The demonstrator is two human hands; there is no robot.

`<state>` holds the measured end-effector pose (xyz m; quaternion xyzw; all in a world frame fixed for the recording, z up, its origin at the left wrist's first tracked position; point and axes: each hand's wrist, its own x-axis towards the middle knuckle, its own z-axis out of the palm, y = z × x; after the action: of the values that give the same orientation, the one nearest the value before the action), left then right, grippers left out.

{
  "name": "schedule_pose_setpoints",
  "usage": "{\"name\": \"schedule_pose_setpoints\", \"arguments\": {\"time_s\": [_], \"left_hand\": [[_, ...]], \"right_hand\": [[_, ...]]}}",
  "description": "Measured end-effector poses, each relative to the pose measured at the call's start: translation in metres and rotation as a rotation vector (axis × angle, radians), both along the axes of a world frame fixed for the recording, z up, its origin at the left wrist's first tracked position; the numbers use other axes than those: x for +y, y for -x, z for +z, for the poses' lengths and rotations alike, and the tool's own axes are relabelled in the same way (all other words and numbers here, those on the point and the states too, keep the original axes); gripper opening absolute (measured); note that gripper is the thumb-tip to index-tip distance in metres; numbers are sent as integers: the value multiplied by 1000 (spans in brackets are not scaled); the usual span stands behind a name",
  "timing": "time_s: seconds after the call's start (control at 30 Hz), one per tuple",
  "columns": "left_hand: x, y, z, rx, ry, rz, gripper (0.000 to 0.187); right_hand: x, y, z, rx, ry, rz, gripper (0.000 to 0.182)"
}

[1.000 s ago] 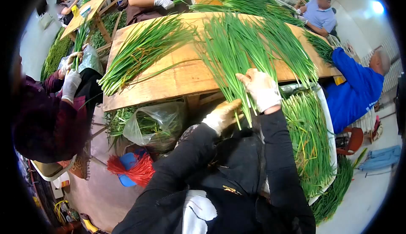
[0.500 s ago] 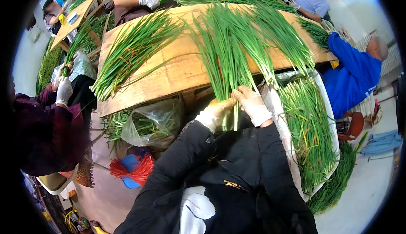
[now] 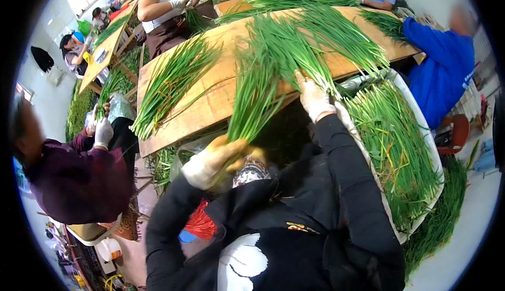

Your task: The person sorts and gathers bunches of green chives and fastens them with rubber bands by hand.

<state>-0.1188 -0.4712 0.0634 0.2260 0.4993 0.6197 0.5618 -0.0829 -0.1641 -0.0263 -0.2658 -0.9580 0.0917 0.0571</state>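
Note:
A bunch of garlic chives (image 3: 250,101) slants up from my left hand (image 3: 218,159), which is closed around its pale stem ends in front of my body. The glove on this hand is white with yellowish fingers, a little blurred by motion. My right hand (image 3: 315,97), also gloved, reaches to the table's near edge. Its fingers are stretched out against the stems of a loose pile of chives (image 3: 302,54); their tips are partly hidden among the leaves. The leaf tips of the held bunch overlap that pile.
The wooden table (image 3: 202,99) carries another chive bundle (image 3: 176,83) at left and more at right. A white-lined crate (image 3: 434,170) full of chives (image 3: 392,149) stands at my right. A person in purple (image 3: 79,175) sits left, one in blue (image 3: 442,67) right; others work beyond.
Both hands were together on the bunch's stems. My left hand has carried the bunch down and left, while my right hand has let go and moved up to the pile on the table.

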Motion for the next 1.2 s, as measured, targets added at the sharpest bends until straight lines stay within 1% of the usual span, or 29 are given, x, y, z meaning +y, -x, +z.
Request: {"name": "schedule_pose_setpoints", "arguments": {"time_s": [0.03, 0.1, 0.13, 0.17, 0.2, 0.23, 0.27, 0.3, 0.33, 0.37, 0.43, 0.47, 0.5, 0.57, 0.6, 0.63, 0.7, 0.73, 0.77, 0.8, 0.83, 0.87, 0.9, 0.93, 0.97, 1.03, 1.1, 1.17, 1.2], "left_hand": [[-23, 4, 8, 77, 109, -125, 41], [-61, -10, 34, 124, 353, -133, 40], [-79, -10, 47, 161, 482, -190, 41], [-88, -18, 76, 83, 566, -156, 40], [-98, -14, 75, 28, 607, -198, 38], [-114, -11, 71, -38, 647, -229, 37], [-129, -7, 52, 81, 767, -268, 32], [-127, -8, 49, 217, 886, -313, 28], [-130, -14, 58, 165, 753, -331, 25], [-130, -18, 72, 91, 850, -336, 25], [-135, -14, 75, 124, 916, -297, 24], [-135, -13, 89, 211, 888, -374, 22], [-138, -9, 99, 179, 960, -410, 22], [-144, -2, 96, 170, 984, -281, 22], [-132, -9, 117, 216, 946, -270, 22], [-123, -13, 135, 427, 1009, -258, 20], [-128, -5, 142, 370, 925, -39, 19], [-123, -10, 154, 459, 937, 63, 19], [-118, -16, 167, 545, 946, 166, 20], [-121, -14, 172, 535, 850, 301, 24], [-132, -4, 167, 634, 791, 454, 26], [-124, -6, 183, 638, 703, 472, 26], [-138, 13, 172, 647, 451, 519, 28], [-136, 20, 177, 697, 322, 508, 29], [-137, 34, 177, 792, 237, 538, 31], [-114, 40, 181, 804, 92, 583, 31], [-81, 49, 166, 684, -38, 655, 28], [-45, 57, 140, 562, -71, 537, 24], [-22, 60, 118, 438, -116, 498, 30]], "right_hand": [[4, -3, 8, -18, 68, 10, 68], [9, -10, 28, 48, 253, -49, 60], [11, -13, 30, 43, 220, 12, 60], [17, -13, 32, 43, 183, 66, 61], [22, -9, 30, 88, 420, 31, 61], [19, -11, 31, 80, 382, 34, 52], [15, -14, 32, 73, 344, 36, 45], [16, -12, 32, 96, 298, 36, 34], [12, -17, 27, 142, 61, 112, 36], [11, -20, 26, 141, 68, 106, 36], [5, -19, 33, 167, 310, 54, 45], [13, -15, 25, 95, 143, 121, 55], [13, -18, 29, 97, 143, 122, 55], [7, -20, 36, 42, 108, 116, 58], [8, -20, 42, 54, 107, 111, 58], [9, -22, 45, 28, 140, 120, 59], [10, -24, 44, -31, 211, 143, 62], [14, -25, 35, 36, 178, 191, 64], [24, -24, 30, 4, 223, 214, 64], [30, -26, 27, 45, 212, 257, 64], [35, -28, 23, 85, 202, 301, 65], [24, -34, 46, -33, 262, 228, 60], [32, -35, 36, 86, 302, 293, 55], [37, -35, 33, 115, 357, 306, 53], [42, -35, 30, 144, 412, 320, 50], [47, -38, 33, 182, 399, 325, 47], [51, -40, 34, 216, 380, 334, 44], [52, -42, 31, 417, 505, 192, 36], [40, -50, 47, 412, 385, 122, 33]]}}
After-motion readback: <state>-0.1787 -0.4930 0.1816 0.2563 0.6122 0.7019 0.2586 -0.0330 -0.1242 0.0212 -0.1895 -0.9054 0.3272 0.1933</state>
